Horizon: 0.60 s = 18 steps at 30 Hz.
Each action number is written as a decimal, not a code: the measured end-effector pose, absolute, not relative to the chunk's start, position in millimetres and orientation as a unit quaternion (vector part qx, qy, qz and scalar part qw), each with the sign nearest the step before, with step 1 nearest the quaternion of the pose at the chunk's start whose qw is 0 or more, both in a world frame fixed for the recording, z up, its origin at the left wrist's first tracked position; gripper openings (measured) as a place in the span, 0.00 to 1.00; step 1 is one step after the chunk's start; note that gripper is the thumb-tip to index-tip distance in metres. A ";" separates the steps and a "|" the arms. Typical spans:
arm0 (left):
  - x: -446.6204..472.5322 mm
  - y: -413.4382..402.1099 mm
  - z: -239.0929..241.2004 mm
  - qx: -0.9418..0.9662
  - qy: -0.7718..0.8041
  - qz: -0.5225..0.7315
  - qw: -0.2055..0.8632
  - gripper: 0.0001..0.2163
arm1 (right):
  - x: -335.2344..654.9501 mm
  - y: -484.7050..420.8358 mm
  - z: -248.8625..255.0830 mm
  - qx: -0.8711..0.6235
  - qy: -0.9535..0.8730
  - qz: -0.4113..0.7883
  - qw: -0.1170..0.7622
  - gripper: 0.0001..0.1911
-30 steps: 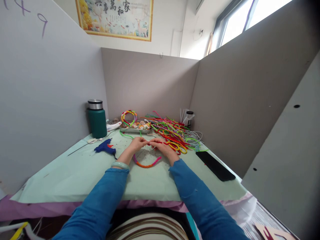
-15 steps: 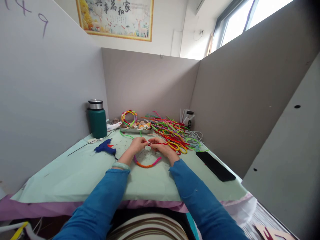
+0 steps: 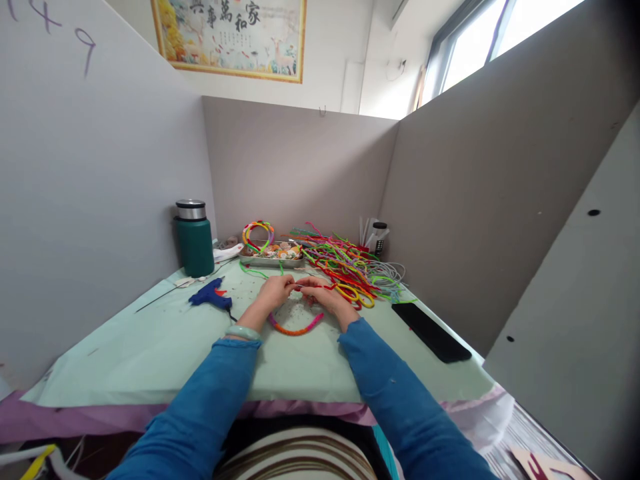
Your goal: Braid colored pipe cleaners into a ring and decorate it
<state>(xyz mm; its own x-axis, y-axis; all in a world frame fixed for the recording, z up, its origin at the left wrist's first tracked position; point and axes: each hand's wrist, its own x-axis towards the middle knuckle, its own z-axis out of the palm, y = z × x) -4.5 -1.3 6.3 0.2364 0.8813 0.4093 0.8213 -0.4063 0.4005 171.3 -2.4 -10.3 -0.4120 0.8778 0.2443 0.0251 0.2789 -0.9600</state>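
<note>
My left hand (image 3: 276, 291) and my right hand (image 3: 323, 295) meet over the middle of the table, fingertips pinched close together. Between them runs a thin red pipe cleaner (image 3: 327, 287), gripped from both sides. A short greyish strand shows at the left fingertips, too small to name. Just below the hands is a curved band (image 3: 295, 332) wrapped in purple, orange and pink fuzzy stem. Its left end goes behind my left hand, so I cannot tell whether the hand touches it.
A blue glue gun (image 3: 211, 293) and a green bottle (image 3: 195, 239) stand left. Behind my hands are a metal tray (image 3: 273, 262) of small decorations, a colourful hoop (image 3: 244, 235) and heaped pipe cleaners (image 3: 345, 257). Yellow-handled scissors (image 3: 369, 300) and a black phone-like slab (image 3: 431, 332) lie right.
My fingers have shifted slightly around the red pipe cleaner, the left fingertips turning a little. The curved band has moved very little; everything else stays put.
</note>
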 end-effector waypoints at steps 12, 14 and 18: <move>-4.2 -3.7 8.7 0.789 0.526 0.309 0.073 0.09 | 171.3 2.2 -13.8 -0.378 -0.624 0.539 0.420 0.09; -4.5 -2.8 8.1 0.789 0.526 0.309 0.075 0.09 | 171.2 1.1 -12.8 -0.384 -0.620 0.540 0.420 0.10; -5.5 0.3 5.9 0.792 0.519 0.313 0.079 0.09 | 170.5 -2.2 -9.3 -0.403 -0.616 0.532 0.418 0.09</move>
